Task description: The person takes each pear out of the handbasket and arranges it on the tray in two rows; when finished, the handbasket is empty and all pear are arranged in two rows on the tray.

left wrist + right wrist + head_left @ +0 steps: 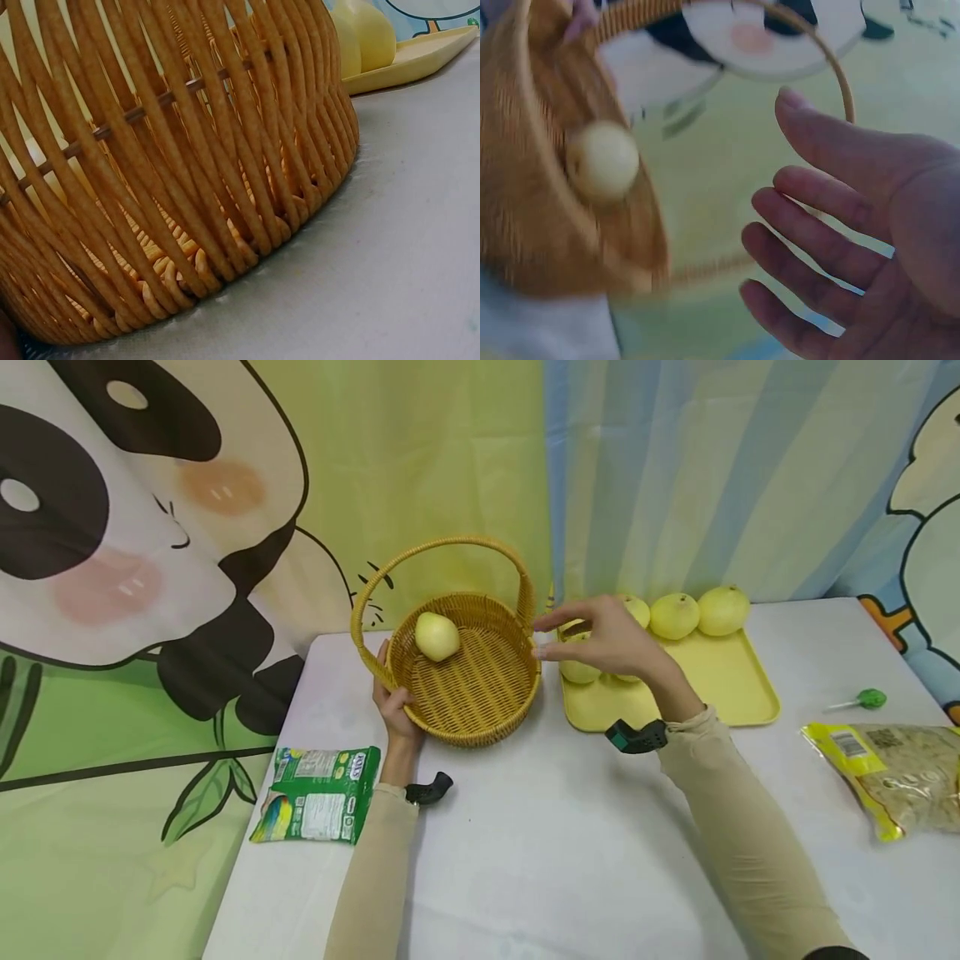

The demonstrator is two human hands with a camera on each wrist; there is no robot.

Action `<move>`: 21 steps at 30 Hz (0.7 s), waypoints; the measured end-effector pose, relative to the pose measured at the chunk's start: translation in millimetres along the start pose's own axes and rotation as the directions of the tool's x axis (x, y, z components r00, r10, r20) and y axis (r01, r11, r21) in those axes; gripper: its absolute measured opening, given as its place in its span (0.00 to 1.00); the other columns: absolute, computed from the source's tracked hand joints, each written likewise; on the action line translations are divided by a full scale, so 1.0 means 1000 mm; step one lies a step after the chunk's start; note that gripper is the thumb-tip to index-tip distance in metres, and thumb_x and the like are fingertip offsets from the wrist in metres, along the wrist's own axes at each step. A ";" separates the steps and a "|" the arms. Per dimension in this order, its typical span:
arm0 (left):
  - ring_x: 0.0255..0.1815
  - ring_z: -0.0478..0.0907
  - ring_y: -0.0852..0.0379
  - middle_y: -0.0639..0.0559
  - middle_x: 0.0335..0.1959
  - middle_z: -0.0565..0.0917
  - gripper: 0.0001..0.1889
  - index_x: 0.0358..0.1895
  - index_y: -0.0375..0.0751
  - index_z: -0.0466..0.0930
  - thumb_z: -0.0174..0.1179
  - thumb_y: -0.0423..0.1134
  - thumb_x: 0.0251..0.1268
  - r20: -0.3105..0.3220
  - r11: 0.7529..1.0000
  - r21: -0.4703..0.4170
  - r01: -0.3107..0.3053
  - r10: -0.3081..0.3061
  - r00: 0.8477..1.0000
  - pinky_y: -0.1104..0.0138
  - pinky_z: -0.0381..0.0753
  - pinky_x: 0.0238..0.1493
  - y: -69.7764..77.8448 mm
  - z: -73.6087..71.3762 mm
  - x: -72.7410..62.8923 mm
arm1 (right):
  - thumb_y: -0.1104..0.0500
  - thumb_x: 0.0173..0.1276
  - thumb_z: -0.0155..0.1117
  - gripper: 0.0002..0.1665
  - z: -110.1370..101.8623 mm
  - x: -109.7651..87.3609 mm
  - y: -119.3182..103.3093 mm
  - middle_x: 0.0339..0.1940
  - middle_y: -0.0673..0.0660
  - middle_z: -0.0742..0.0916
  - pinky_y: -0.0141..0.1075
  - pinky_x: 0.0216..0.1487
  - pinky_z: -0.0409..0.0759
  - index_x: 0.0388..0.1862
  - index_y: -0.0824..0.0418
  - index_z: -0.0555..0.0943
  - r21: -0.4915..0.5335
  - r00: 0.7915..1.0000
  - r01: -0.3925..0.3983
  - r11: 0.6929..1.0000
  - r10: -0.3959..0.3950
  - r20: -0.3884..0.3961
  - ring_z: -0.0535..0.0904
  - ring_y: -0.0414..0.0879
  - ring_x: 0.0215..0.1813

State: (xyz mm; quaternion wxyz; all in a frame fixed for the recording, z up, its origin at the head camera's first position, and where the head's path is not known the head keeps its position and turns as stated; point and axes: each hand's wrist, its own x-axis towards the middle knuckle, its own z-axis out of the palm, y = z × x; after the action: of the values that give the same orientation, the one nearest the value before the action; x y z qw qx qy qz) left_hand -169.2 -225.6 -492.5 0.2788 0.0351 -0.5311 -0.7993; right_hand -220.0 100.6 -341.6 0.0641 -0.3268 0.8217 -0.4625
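A woven wicker basket [472, 685] with a tall arched handle stands at the back of the table. One round pale yellow fruit [437, 637] lies inside it, against the left wall. My left hand [397, 710] holds the basket's left side, thumb over the rim and fingers outside. Between the basket and a yellow tray [712, 681] hovers my right hand [611, 639], fingers spread and nothing in them. In the right wrist view that palm [855, 240] faces the basket. Several similar fruits [675, 616] sit on the tray, some partly hidden behind the right hand.
A green snack packet [322, 795] lies left of the left forearm. At the right are a green lollipop [872, 698] and a clear-and-yellow bag [900, 772]. Printed curtains [465, 460] hang right behind the white table [540, 852].
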 end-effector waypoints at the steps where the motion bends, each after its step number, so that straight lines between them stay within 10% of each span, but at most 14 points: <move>1: 0.81 0.64 0.43 0.47 0.81 0.69 0.53 0.83 0.47 0.63 0.39 0.25 0.39 0.002 1.000 -0.001 0.003 -0.003 1.000 0.47 0.59 0.80 0.001 0.000 0.001 | 0.53 0.66 0.79 0.25 0.006 0.008 -0.008 0.60 0.55 0.90 0.55 0.66 0.80 0.62 0.55 0.88 0.024 0.998 0.029 0.999 -0.030 0.047 0.85 0.51 0.64; 10: 0.81 0.64 0.41 0.49 0.81 0.69 0.55 0.84 0.49 0.60 0.39 0.27 0.38 0.013 0.999 0.024 0.028 -0.028 1.000 0.44 0.60 0.79 0.002 0.000 -0.001 | 0.44 0.69 0.75 0.51 0.059 0.084 -0.029 0.77 0.63 0.78 0.52 0.75 0.72 0.83 0.61 0.66 -0.149 0.980 0.022 0.989 0.008 0.200 0.74 0.57 0.76; 21: 0.81 0.65 0.45 0.51 0.81 0.69 0.54 0.83 0.51 0.63 0.39 0.27 0.37 0.012 1.000 0.024 0.007 -0.007 1.000 0.43 0.60 0.79 -0.001 -0.001 0.002 | 0.43 0.72 0.72 0.57 0.112 0.140 -0.015 0.86 0.62 0.65 0.48 0.83 0.60 0.87 0.63 0.55 -0.177 0.962 -0.076 0.981 0.118 0.246 0.61 0.57 0.85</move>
State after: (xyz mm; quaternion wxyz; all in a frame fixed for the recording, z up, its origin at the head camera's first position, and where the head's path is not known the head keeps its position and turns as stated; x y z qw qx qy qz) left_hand -171.4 -227.1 -492.8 0.2722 0.0356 -0.5421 -0.7942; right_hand -276.5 -68.1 -365.3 0.1646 -0.3471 0.8572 -0.3430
